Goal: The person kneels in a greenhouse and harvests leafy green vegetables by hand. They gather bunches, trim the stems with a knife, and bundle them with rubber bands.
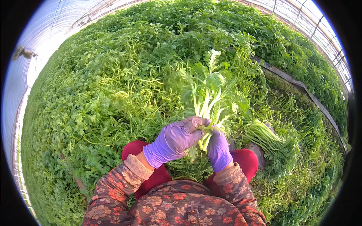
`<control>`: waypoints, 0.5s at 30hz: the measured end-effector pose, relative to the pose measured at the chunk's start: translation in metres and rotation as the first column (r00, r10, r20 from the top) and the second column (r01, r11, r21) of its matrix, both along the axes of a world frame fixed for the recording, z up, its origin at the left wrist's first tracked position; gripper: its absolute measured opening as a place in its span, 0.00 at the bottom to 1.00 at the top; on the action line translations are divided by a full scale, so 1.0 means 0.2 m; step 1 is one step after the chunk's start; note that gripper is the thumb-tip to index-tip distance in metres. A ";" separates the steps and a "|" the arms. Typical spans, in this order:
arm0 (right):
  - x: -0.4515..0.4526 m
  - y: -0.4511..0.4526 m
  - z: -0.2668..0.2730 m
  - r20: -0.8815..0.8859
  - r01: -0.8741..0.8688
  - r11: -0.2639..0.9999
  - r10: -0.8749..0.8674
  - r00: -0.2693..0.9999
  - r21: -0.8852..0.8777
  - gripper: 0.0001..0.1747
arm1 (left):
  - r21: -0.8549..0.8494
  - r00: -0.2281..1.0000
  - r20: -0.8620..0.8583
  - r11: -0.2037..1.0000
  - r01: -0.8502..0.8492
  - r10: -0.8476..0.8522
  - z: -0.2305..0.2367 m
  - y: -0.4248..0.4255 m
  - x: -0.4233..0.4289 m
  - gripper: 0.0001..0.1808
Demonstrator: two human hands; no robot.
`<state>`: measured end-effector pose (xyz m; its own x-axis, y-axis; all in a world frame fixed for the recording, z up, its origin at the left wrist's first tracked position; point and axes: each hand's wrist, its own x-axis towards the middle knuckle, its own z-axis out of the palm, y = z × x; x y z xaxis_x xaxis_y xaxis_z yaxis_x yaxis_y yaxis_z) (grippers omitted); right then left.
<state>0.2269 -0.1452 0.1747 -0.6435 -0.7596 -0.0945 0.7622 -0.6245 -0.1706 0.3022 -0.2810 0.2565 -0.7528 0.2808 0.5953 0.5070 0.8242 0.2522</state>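
Note:
Both hands wear purple gloves and meet low in front of my body. Between them stands a small bunch of leafy greens (pixel 208 103), likely crown daisy, its lobed leaves up and its pale cut stem ends pointing down. My left hand (pixel 176 138) closes on the stems from the left, its fingertips smudged dark. My right hand (pixel 219 149) grips the same stems from the right, with its fingers partly hidden behind them. Right of that hand, a larger bundle of cut greens (pixel 265 138) lies on the ground, stem ends toward the upper left.
Dense growing greens (pixel 84 99) fill the bed ahead and to the left. Cut stems and litter (pixel 299 175) cover the ground at right. A dark sheet edging (pixel 305 87) curves along the bed there. Greenhouse film (pixel 42 36) arches overhead. My bent knees (pixel 246 163) flank the hands.

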 end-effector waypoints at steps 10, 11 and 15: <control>-0.01 0.03 0.13 -0.176 -0.098 0.993 0.109 0.978 0.071 0.14 | -0.112 0.992 0.106 0.991 0.078 -0.066 0.08 -0.06 0.07 0.16; -0.01 0.03 0.13 -0.172 -0.075 0.992 0.091 0.981 0.097 0.14 | -0.121 0.994 0.095 0.991 0.065 -0.054 0.09 -0.08 0.07 0.19; -0.02 -0.03 0.11 -0.124 -0.101 0.987 0.116 0.985 0.123 0.14 | -0.241 0.987 0.153 0.970 -0.001 0.039 0.07 -0.08 0.07 0.19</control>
<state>0.2234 -0.1511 0.1959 -0.5706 -0.8143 -0.1066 0.7907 -0.5097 -0.3392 0.3172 -0.2980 0.2710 -0.8376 0.3848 0.3877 0.4598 0.8798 0.1202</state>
